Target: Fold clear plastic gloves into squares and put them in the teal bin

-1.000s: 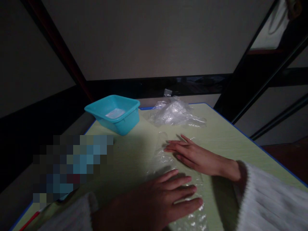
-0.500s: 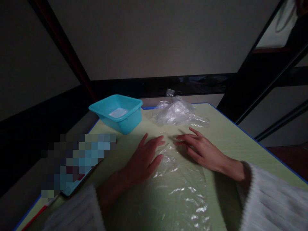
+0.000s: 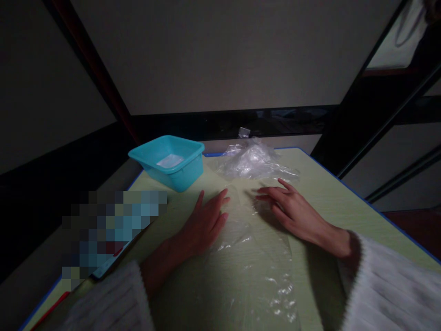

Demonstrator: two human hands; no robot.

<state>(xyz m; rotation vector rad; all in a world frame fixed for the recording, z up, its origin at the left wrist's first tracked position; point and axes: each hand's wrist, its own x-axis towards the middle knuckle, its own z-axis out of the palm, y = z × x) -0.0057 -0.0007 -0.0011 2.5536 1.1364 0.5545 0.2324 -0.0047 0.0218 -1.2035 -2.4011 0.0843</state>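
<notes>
A clear plastic bag point(image 3: 251, 271) lies spread out on the table in front of me, its creases catching the light. My left hand point(image 3: 206, 220) is at the bag's upper left edge, fingers apart. On the other side, my right hand point(image 3: 292, 209) hovers by the upper right edge with its fingers spread and curved slightly. Neither hand grips anything; whether the fingertips touch the film is hard to tell. Beyond the hands sits a crumpled heap of clear plastic bags point(image 3: 255, 158).
A turquoise plastic basket point(image 3: 188, 177) with something whitish inside stands at the back left. Nearer on the left lies a partly pixelated flat object point(image 3: 106, 266), with a red stick-like thing point(image 3: 51, 308) beside it. The pale table point(image 3: 344, 202) has a blue edge, with panels behind it.
Both hands have moved slightly apart, the left one to the left and the right one to the right. The bag's film between them looks flatter.
</notes>
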